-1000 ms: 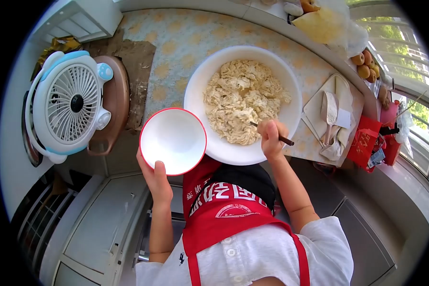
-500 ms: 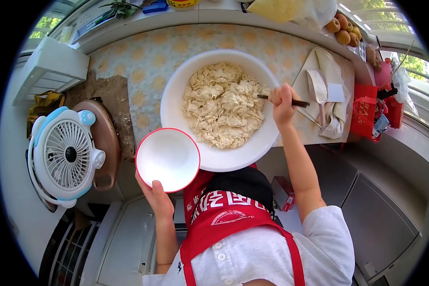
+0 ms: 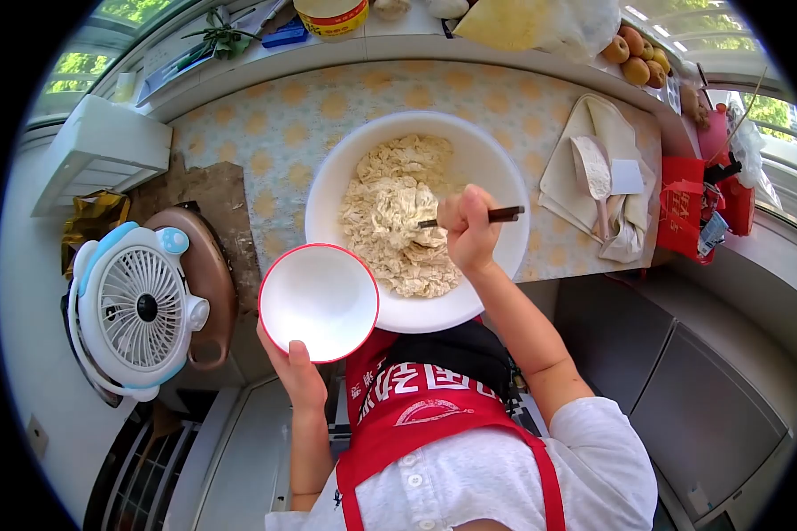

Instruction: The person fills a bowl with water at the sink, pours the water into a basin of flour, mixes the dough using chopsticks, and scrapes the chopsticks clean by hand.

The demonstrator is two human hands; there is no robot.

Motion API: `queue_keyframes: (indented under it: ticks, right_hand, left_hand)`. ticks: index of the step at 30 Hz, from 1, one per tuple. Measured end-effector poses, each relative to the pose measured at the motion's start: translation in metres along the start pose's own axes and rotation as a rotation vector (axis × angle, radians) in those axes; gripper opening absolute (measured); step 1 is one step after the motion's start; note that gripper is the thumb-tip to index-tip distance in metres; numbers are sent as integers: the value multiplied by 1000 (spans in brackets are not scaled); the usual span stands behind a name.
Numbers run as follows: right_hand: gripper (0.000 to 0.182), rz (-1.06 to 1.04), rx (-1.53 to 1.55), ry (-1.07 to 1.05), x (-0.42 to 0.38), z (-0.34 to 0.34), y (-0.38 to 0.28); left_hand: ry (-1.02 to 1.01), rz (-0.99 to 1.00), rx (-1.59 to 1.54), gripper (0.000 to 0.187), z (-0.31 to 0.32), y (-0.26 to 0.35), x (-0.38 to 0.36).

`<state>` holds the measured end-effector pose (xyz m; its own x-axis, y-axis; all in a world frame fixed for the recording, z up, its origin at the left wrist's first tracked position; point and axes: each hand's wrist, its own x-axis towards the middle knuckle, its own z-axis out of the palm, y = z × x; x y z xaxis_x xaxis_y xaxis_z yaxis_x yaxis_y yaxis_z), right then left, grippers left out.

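Observation:
My left hand (image 3: 297, 376) is closed on a white bowl (image 3: 319, 303) with a red rim, thumb over its near edge. The bowl's inside looks white, and it is held just in front of a large white basin (image 3: 416, 311). Shaggy, lumpy dough (image 3: 390, 208) lies in the basin. Gripped in the fist of my right hand (image 3: 469, 228) are dark chopsticks (image 3: 507, 213), their tips reaching into the dough. That hand is over the basin's right side and slightly blurred.
A white-and-blue fan (image 3: 142, 305) stands at left by a brown board (image 3: 208, 283). At right, a scoop of flour (image 3: 593, 168) lies on a beige cloth (image 3: 562, 190), near a red bag (image 3: 682, 203). Fruit (image 3: 636, 57) sits on the back ledge.
My right hand has moved left and slightly down with the chopsticks, from the basin's right rim to over the dough. The whole view has shifted slightly; my left hand still holds the bowl.

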<state>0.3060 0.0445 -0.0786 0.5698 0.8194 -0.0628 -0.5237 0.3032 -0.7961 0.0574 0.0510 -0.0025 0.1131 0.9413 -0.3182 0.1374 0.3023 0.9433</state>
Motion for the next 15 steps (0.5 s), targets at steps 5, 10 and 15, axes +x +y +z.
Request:
queue_keyframes:
  ticks: [5,10,15]
  right_hand:
    - [40,-144,-161,-163,72,20,3]
    - [41,-121,-262,-105,112,-3,25]
    - [42,4,-228,59,29,-66,-8]
  left_hand:
    - [29,0,18,74,-1,-2,-3]
    - [62,-40,21,74,-1,-2,-14]
    - [35,-59,-20,70,0,-12,-14]
